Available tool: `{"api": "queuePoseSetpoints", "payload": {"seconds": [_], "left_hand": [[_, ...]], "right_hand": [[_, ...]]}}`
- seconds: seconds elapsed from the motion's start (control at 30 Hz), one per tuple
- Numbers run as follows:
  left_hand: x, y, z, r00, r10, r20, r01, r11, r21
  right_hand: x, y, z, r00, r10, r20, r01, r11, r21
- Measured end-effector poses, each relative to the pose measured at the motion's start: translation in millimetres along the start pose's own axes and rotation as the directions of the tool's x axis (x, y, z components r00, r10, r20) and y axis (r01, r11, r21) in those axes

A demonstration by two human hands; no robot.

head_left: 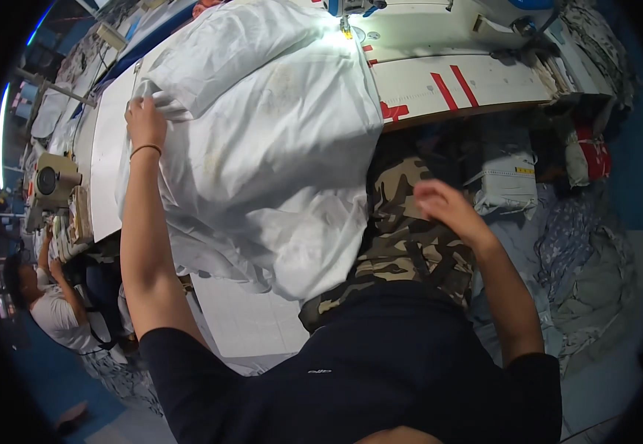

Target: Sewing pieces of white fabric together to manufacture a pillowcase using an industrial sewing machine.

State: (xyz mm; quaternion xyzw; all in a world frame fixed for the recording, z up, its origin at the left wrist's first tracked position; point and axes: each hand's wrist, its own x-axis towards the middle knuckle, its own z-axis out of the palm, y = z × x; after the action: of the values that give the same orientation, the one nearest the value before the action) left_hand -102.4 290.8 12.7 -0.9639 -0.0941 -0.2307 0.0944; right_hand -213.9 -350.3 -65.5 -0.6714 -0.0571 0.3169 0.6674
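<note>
A large white cloth [262, 140] spreads over the sewing table and hangs down off its front edge onto my lap. Several faint yellowish stains mark it. At its far left side, my left hand [146, 122] has its fingers bent on a bunched fold of the cloth. My right hand [445, 209] is in the air above my camouflage-trousered right leg, apart from the cloth; motion smears its fingers. The lit needle area of a sewing machine [347, 26] is at the top, beside the cloth's far right edge.
Right of the needle, the white tabletop [410, 81] bears red tape strips. A white wrapped bundle [508, 177] and heaped patterned fabric [565, 229] are below it on the right. Another person [59, 311] sits at the far left near a beige machine [56, 177].
</note>
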Motion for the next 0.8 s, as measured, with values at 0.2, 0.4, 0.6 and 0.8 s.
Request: {"api": "queuePoseSetpoints", "payload": {"seconds": [0.2, 0.4, 0.6, 0.8], "left_hand": [[-65, 146, -116, 0.987, 0.121, 0.104, -0.018, 0.729, -0.685], [-162, 238, -203, 0.833, 0.531, 0.154, -0.164, 0.503, -0.849], [-196, 333, -191, 0.635, 0.766, 0.104, -0.310, 0.376, -0.873], [-205, 363, -169, 0.483, 0.856, 0.187, -0.351, 0.384, -0.854]], "right_hand": [[109, -17, 37, 0.992, -0.116, -0.041, 0.112, 0.989, -0.097], [13, -8, 84, 0.964, 0.130, 0.231, -0.176, 0.965, 0.193], [-53, -18, 71, 0.956, 0.160, 0.245, -0.207, 0.962, 0.181], [-50, -27, 40, 0.843, -0.537, -0.017, 0.419, 0.677, -0.604]]}}
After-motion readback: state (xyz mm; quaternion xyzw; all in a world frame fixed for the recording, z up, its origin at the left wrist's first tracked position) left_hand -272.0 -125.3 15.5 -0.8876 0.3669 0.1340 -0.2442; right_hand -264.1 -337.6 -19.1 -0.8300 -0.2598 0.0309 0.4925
